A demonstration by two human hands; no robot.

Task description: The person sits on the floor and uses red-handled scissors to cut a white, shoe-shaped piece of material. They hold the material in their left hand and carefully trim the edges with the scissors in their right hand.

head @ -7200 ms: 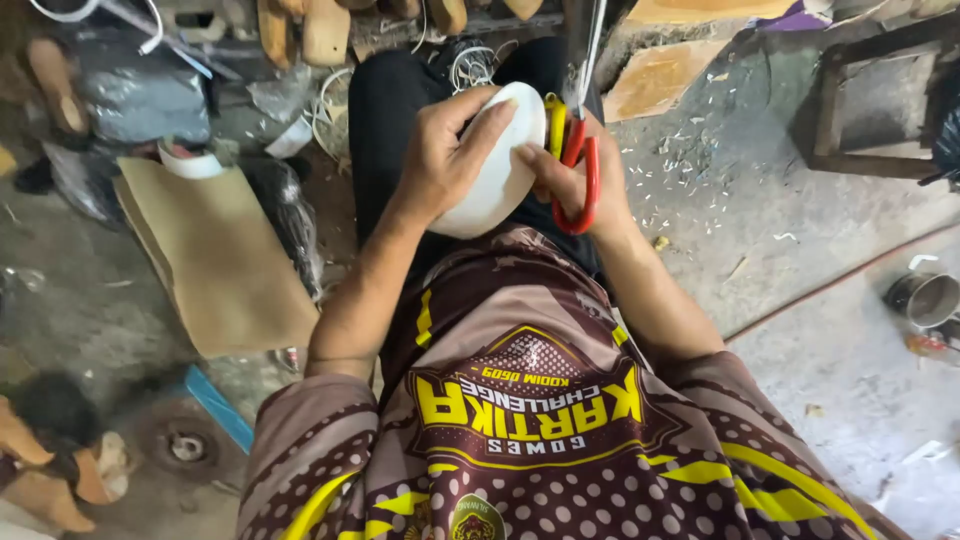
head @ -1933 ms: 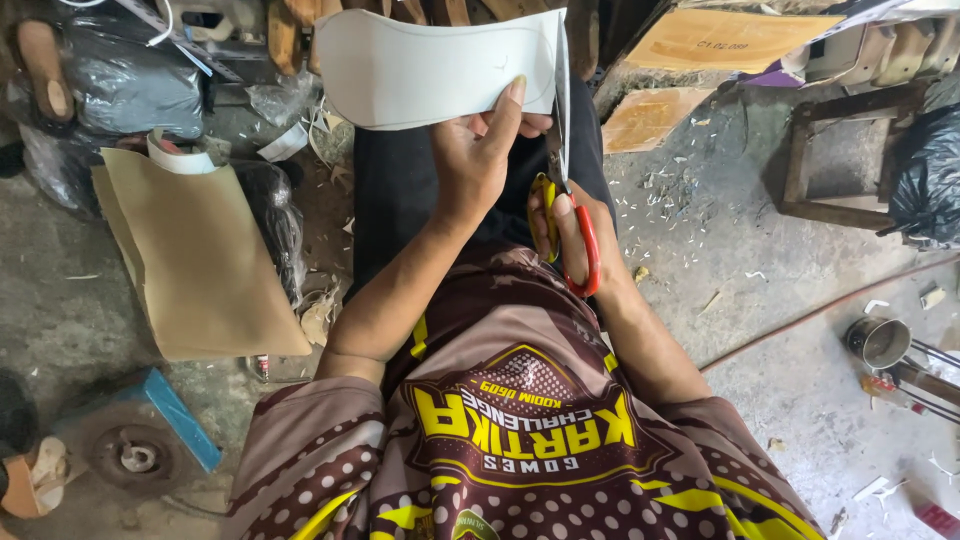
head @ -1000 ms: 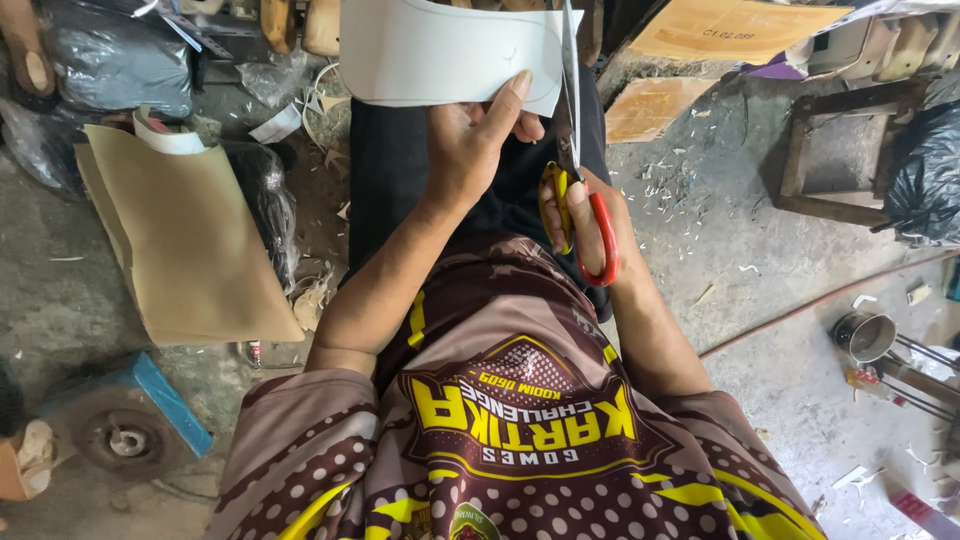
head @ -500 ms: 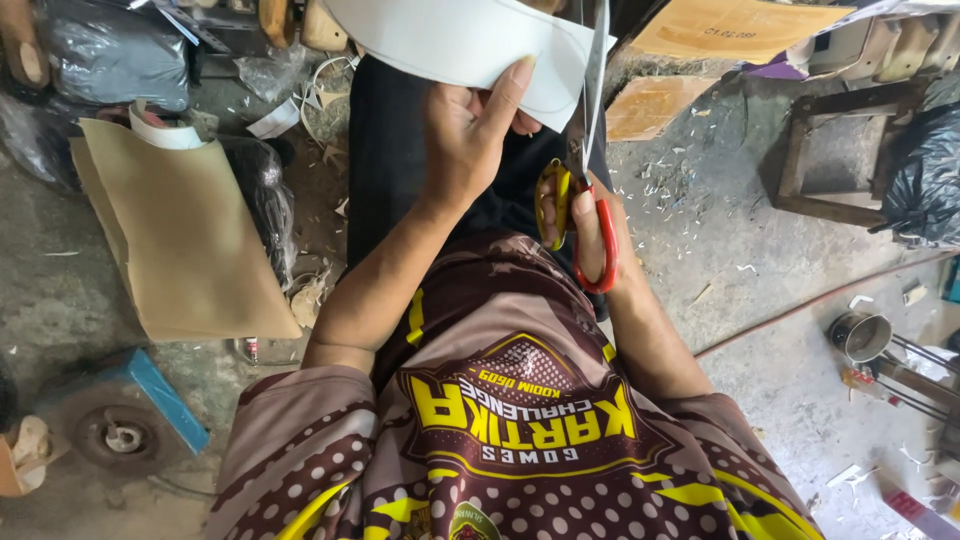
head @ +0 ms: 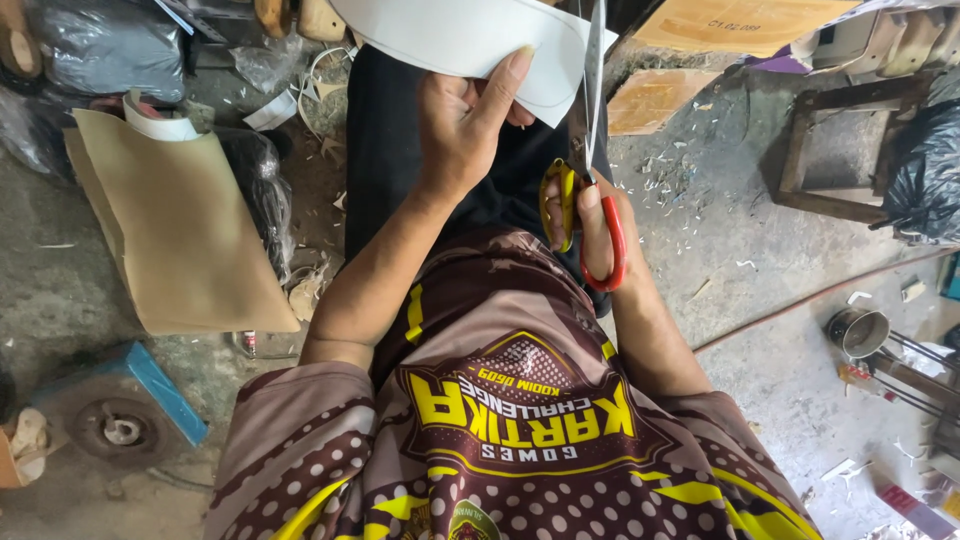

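We see the left hand (head: 462, 128) raised ahead of the chest, fingers pinched on the lower edge of a white sheet (head: 470, 35). The right hand (head: 590, 225), fingers curled through the handles, holds red-and-yellow scissors (head: 588, 150) upright, blades meeting the sheet's right edge.

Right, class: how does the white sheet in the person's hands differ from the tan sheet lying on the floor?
The white sheet is held up by the left hand, with the scissors in the right hand at its edge; the tan sheet lies untouched. White has a curved edge; tan has straight edges. Both are thin and flat.
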